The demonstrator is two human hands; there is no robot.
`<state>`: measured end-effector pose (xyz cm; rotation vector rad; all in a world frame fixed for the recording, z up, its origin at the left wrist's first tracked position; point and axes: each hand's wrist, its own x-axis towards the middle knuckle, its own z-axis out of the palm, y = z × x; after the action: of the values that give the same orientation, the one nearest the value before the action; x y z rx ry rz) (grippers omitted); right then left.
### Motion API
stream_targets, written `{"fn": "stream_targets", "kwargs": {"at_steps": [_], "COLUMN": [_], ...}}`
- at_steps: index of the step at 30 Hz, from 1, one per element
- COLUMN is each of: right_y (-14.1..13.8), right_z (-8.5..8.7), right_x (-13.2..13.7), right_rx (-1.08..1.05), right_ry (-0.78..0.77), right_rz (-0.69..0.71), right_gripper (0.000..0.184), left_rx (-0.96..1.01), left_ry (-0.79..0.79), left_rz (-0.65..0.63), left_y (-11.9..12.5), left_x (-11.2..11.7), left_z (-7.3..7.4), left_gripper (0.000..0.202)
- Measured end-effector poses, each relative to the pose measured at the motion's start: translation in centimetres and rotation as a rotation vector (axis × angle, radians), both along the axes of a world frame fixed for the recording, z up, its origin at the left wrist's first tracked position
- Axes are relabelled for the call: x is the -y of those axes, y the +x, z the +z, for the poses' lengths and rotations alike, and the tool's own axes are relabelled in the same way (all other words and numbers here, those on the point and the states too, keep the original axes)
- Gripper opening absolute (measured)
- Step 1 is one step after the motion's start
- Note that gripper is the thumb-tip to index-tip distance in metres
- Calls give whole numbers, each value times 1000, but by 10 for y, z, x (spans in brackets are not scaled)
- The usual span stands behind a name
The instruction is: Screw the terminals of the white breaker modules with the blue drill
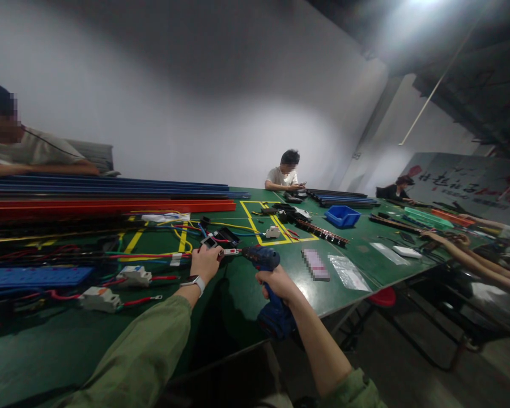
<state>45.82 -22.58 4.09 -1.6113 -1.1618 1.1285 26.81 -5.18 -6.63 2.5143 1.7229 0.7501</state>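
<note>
My right hand (280,283) is wrapped round the grip of a blue cordless screwdriver (268,283), whose bit points left toward my other hand. My left hand (204,262), with a watch on the wrist, is closed on a small black and grey electrical part (210,242) with red wires, resting on the green table (246,283). The bit tip sits right at that part. White circuit breakers (135,275) with red leads lie just left of my left hand.
Long red and blue rails (110,205) lie across the table's left. A blue bin (342,216), plastic bags (348,272) and black strips (323,232) are to the right. Other people sit at the far end, left and right. A red stool (383,296) stands below the table edge.
</note>
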Motion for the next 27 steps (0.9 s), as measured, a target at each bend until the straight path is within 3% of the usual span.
{"fn": "stream_targets", "kwargs": {"at_steps": [27], "right_y": [1], "right_z": [-5], "right_x": [-2], "right_rx": [-50], "right_ry": [33], "right_rz": [30], "right_gripper": [11], "left_rx": [-13], "left_ry": [41], "left_rz": [7], "left_y": [1], "left_x": [-5], "left_z": [-7], "left_gripper": [24]}}
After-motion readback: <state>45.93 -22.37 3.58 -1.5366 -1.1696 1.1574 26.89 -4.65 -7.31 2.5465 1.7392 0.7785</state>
